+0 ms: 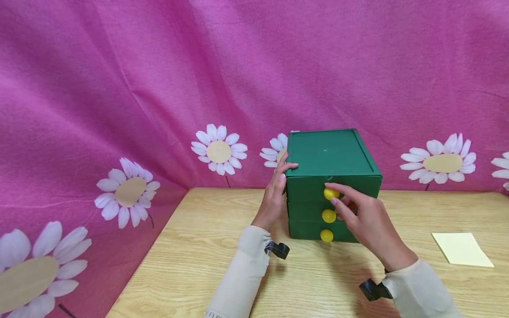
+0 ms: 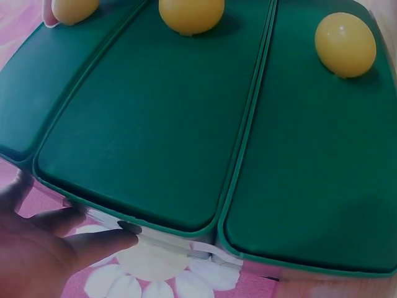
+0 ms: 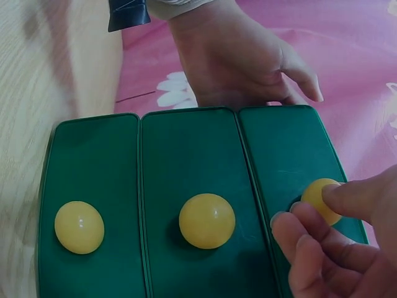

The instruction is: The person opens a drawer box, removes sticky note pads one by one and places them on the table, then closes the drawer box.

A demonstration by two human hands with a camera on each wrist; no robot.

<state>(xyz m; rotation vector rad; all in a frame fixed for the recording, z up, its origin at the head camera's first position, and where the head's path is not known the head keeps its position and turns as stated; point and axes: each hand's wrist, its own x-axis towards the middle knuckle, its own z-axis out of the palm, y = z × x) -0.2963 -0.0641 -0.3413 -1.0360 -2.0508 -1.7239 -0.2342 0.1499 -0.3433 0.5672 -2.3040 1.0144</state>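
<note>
A green cabinet (image 1: 330, 152) with three stacked drawers stands on the table, each front bearing a round yellow knob. Thumb and fingers of my right hand (image 1: 367, 221) pinch the top knob (image 1: 330, 193); the right wrist view shows this grip on the yellow knob (image 3: 317, 200) close up. Below it are the middle knob (image 1: 328, 216) and bottom knob (image 1: 327, 235), both untouched. My left hand (image 1: 272, 198) rests against the cabinet's left side, fingers extended, one fingertip over the top edge. All the drawers look closed.
A pale yellow pad of sticky notes (image 1: 463, 249) lies on the wooden table (image 1: 199, 265) to the right of the cabinet. Behind the table and along its left edge hangs a pink cloth (image 1: 246, 79) printed with white flowers.
</note>
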